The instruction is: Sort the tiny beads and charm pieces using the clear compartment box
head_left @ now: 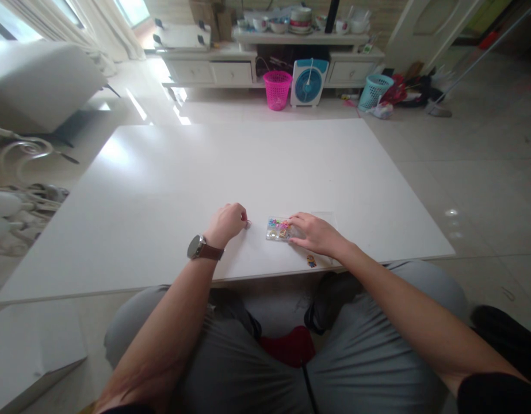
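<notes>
My left hand (229, 221), with a watch (197, 246) on its wrist, is low over the white table. Its fingertips are pinched at a small reddish ring (248, 223), too small to make out fully. To the right lies a clear compartment box (271, 235) with small multicoloured pieces in its far part and gold and silver ring-like pieces in its near part. My right hand (312, 231) grips the box's right end, thumb on the near side and fingers on the far side, hiding that end. A small yellow-and-blue cartoon figure charm (311, 261) lies just below my right hand.
A clear, flat plastic lid-like piece (324, 216) lies partly behind my right hand. The white table (230, 161) has its near edge above my knees. Beyond it stand a pink basket (278, 92), a blue-and-white fan (309, 83) and a light-blue basket (374, 92).
</notes>
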`<state>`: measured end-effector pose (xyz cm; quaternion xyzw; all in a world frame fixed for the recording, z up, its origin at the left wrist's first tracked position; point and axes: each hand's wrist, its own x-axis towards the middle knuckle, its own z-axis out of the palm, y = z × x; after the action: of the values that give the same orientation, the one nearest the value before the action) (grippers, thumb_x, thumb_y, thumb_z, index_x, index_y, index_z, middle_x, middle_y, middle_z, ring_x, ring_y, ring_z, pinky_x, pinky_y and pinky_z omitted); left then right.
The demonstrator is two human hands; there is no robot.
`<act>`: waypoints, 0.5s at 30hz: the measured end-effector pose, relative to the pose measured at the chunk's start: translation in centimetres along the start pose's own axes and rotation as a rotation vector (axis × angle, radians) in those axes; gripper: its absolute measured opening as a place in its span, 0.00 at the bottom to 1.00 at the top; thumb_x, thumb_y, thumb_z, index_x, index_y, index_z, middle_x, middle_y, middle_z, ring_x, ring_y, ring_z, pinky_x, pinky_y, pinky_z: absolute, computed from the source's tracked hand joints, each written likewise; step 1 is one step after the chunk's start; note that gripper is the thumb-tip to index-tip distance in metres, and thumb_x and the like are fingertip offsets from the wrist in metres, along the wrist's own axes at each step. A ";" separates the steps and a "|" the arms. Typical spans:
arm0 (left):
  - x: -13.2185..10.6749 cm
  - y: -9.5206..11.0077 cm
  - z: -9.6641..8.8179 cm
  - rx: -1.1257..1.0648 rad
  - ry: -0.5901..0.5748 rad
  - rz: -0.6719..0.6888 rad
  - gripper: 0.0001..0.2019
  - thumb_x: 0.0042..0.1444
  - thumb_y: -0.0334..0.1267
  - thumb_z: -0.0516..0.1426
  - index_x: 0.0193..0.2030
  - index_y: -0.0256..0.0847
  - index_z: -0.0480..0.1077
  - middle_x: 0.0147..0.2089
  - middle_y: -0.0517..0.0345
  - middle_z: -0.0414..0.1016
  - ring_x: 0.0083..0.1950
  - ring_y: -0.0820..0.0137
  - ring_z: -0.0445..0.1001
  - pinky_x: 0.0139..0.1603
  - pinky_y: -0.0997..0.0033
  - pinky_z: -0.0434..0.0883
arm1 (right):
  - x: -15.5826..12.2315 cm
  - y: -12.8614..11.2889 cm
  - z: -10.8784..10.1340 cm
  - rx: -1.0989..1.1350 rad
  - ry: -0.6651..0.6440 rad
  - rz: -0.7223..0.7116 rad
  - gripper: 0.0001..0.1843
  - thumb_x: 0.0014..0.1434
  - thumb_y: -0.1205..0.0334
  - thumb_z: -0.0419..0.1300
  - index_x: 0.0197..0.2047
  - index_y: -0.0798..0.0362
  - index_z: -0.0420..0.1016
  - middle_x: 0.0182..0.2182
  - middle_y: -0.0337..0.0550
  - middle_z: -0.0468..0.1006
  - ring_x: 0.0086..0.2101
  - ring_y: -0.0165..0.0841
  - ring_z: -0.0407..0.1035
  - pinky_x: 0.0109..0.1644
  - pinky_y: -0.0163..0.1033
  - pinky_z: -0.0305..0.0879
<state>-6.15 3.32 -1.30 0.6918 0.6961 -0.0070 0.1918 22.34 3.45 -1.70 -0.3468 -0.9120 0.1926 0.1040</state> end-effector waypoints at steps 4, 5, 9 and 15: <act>0.2 -0.3 0.3 0.025 0.000 -0.004 0.09 0.57 0.42 0.61 0.35 0.41 0.80 0.36 0.49 0.81 0.36 0.63 0.75 0.37 0.66 0.68 | 0.0 0.0 0.1 0.001 0.002 0.001 0.21 0.61 0.60 0.66 0.56 0.52 0.74 0.53 0.52 0.76 0.51 0.45 0.73 0.54 0.46 0.71; 0.2 -0.4 0.3 0.026 -0.002 -0.007 0.09 0.57 0.43 0.61 0.35 0.41 0.79 0.35 0.49 0.80 0.35 0.64 0.74 0.37 0.66 0.68 | 0.0 0.0 0.1 0.004 0.002 0.000 0.21 0.61 0.60 0.66 0.56 0.52 0.74 0.53 0.52 0.76 0.51 0.44 0.73 0.54 0.47 0.71; 0.2 -0.5 0.5 0.027 -0.012 -0.002 0.09 0.58 0.43 0.61 0.33 0.41 0.78 0.33 0.50 0.79 0.33 0.65 0.73 0.36 0.67 0.67 | 0.0 0.0 0.1 0.013 -0.001 0.000 0.21 0.61 0.60 0.66 0.57 0.53 0.74 0.54 0.52 0.76 0.51 0.45 0.73 0.55 0.47 0.71; -0.1 -0.1 0.3 0.057 -0.050 0.025 0.10 0.59 0.43 0.59 0.34 0.41 0.78 0.32 0.50 0.79 0.32 0.65 0.73 0.35 0.67 0.65 | 0.0 0.1 0.1 0.028 0.003 -0.007 0.21 0.61 0.60 0.66 0.57 0.53 0.74 0.54 0.53 0.76 0.52 0.45 0.73 0.55 0.48 0.71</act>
<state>-6.19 3.16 -1.56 0.7052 0.6820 -0.0418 0.1891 22.40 3.49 -1.87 -0.3423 -0.9103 0.2045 0.1108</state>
